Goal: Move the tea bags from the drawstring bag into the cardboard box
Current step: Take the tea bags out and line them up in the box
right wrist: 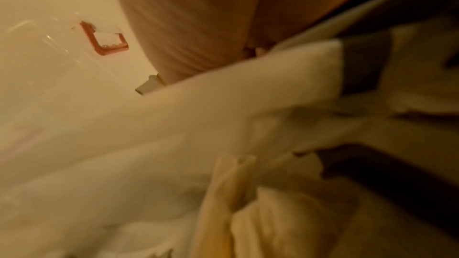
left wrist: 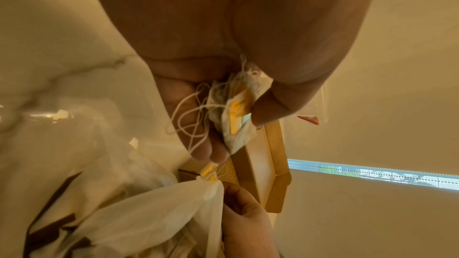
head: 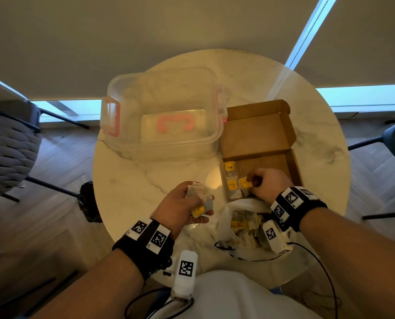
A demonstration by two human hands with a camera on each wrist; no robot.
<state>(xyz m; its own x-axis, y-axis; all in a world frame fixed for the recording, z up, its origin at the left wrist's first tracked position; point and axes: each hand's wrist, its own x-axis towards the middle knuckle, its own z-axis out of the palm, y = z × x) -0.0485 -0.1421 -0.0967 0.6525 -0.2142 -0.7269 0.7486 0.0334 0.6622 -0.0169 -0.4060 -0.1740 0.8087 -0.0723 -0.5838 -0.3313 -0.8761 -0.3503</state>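
My left hand (head: 187, 203) hovers over the marble table and grips a small bundle of tea bags (head: 201, 199) with yellow tags; in the left wrist view the bundle (left wrist: 236, 113) sits between thumb and fingers with loose strings hanging. My right hand (head: 265, 183) is inside the open cardboard box (head: 293, 162), pinching a tea bag (head: 246, 184) by its yellow tag. Two more tea bags (head: 230, 173) lie along the box's left side. The white drawstring bag (head: 242, 224) lies open in front of the box with more tea bags inside; it fills the blurred right wrist view (right wrist: 223, 125).
A clear plastic container (head: 164, 116) with pink latches stands at the back left of the round table (head: 127, 171), touching the box's raised lid (head: 258, 127). Chairs stand to the left (head: 10, 143) and right (head: 394, 134). Cables run from my wrist cameras.
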